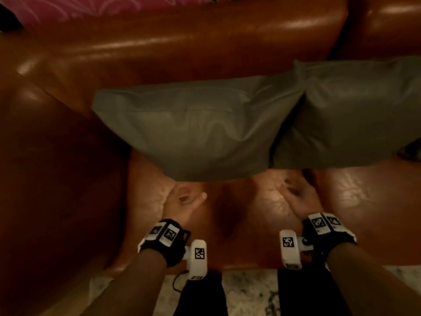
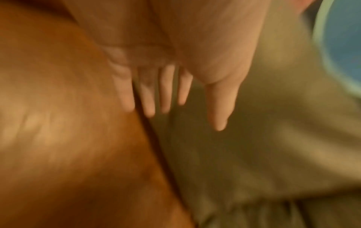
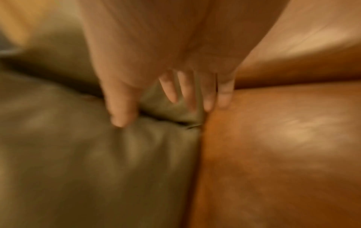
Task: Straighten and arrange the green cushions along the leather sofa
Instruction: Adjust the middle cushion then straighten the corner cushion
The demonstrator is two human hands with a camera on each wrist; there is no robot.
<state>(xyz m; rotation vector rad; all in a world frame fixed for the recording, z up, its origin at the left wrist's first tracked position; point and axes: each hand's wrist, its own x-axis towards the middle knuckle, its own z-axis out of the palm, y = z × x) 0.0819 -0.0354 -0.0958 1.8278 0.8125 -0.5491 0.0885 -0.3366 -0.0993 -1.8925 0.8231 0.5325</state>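
Two green cushions lean side by side against the back of the brown leather sofa (image 1: 182,46). The left cushion (image 1: 193,126) stands near the armrest, and the right cushion (image 1: 355,115) overlaps its right edge. Both hands hover over the seat (image 1: 230,215) just below the cushions' lower edges. My left hand (image 1: 189,196) is relaxed and holds nothing. In the blurred left wrist view its straight fingers (image 2: 166,92) lie along the cushion's edge (image 2: 254,154). My right hand (image 1: 293,192) is also empty. In the blurred right wrist view its thumb (image 3: 121,108) lies by a cushion corner (image 3: 171,112).
The sofa's wide left armrest (image 1: 57,167) rises beside the left cushion. A pink patterned fabric (image 1: 91,8) shows behind the backrest. Speckled floor (image 1: 250,293) and my dark trouser legs (image 1: 205,297) lie at the seat's front edge. Something blue (image 2: 343,46) shows past the cushion.
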